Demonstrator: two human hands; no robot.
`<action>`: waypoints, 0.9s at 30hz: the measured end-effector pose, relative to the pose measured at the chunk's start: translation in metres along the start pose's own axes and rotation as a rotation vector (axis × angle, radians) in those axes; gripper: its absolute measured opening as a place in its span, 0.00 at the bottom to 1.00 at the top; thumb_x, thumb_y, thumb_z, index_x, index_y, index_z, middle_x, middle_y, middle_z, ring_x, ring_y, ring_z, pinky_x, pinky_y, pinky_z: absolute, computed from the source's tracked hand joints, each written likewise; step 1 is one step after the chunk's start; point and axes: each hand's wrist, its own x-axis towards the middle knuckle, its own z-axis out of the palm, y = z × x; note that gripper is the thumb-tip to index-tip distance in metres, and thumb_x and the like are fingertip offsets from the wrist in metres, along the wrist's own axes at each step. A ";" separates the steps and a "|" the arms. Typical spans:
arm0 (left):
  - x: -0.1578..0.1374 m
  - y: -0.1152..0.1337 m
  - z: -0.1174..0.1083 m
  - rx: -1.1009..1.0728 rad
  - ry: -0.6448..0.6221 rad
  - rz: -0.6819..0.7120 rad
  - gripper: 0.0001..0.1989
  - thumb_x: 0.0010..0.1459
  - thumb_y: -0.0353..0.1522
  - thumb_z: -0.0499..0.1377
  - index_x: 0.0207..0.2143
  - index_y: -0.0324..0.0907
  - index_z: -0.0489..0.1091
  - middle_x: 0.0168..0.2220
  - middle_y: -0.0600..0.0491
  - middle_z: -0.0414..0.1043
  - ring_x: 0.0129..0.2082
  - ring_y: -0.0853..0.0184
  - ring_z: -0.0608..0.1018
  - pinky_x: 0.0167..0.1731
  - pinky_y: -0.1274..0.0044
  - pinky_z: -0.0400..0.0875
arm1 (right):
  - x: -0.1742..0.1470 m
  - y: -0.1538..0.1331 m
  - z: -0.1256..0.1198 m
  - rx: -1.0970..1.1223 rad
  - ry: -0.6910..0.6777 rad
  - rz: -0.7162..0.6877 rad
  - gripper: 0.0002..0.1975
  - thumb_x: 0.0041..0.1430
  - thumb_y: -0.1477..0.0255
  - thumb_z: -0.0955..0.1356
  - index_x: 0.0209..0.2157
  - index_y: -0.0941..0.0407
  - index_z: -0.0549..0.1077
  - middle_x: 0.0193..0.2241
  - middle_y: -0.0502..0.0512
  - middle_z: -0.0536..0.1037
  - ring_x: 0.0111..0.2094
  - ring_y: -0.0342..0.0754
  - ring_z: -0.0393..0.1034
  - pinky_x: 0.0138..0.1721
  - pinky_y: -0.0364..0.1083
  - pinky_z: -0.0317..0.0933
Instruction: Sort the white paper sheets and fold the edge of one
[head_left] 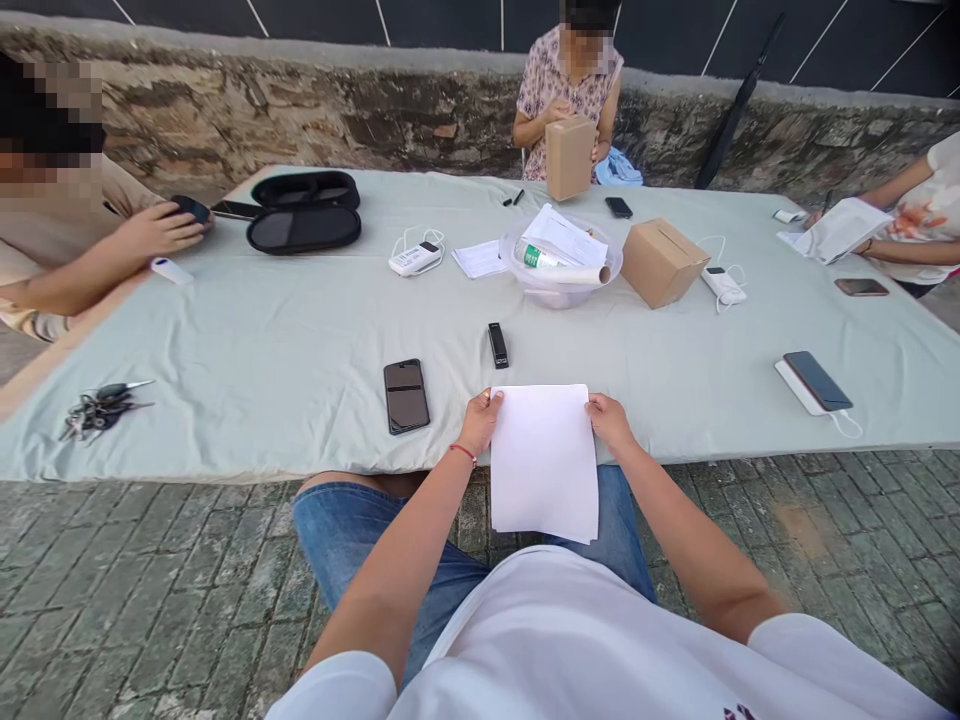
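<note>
A small stack of white paper sheets [545, 465] hangs over the table's near edge, above my lap. My left hand [480, 422] pinches its upper left corner, thumb on top. At the upper right corner my right hand [610, 422] grips the sheets the same way. The lower edges of the sheets are slightly out of line. Just beyond the paper lies a black stapler [497, 345]. A black phone [406, 396] rests on the cloth to the left of my left hand.
On the cloth-covered table [300, 320] stand a plastic bowl [559, 292] of papers, a cardboard box [664, 262] and an open black case [304, 230]. Keys [101, 412] lie left; a phone on a power bank [816, 382] lies right. Three other people sit around the table.
</note>
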 end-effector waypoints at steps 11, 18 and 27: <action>0.001 -0.003 0.002 0.065 -0.057 0.069 0.17 0.53 0.46 0.61 0.29 0.42 0.63 0.26 0.56 0.66 0.25 0.70 0.67 0.27 0.78 0.64 | 0.046 -0.075 0.010 -0.539 -0.439 -0.611 0.20 0.65 0.65 0.61 0.56 0.53 0.70 0.56 0.58 0.71 0.59 0.60 0.61 0.58 0.58 0.56; 0.001 -0.003 0.001 0.074 -0.073 0.034 0.16 0.55 0.45 0.60 0.31 0.42 0.64 0.26 0.56 0.68 0.24 0.70 0.69 0.24 0.77 0.65 | 0.037 -0.088 0.043 -0.577 -0.465 -0.595 0.23 0.68 0.66 0.59 0.62 0.54 0.64 0.60 0.57 0.68 0.60 0.56 0.60 0.59 0.55 0.56; 0.006 -0.009 0.000 0.107 -0.053 0.044 0.16 0.55 0.45 0.60 0.32 0.41 0.67 0.22 0.55 0.67 0.22 0.69 0.69 0.22 0.78 0.62 | 0.032 -0.100 0.064 -0.611 -0.429 -0.561 0.29 0.60 0.83 0.58 0.62 0.53 0.64 0.62 0.55 0.65 0.60 0.53 0.61 0.56 0.51 0.60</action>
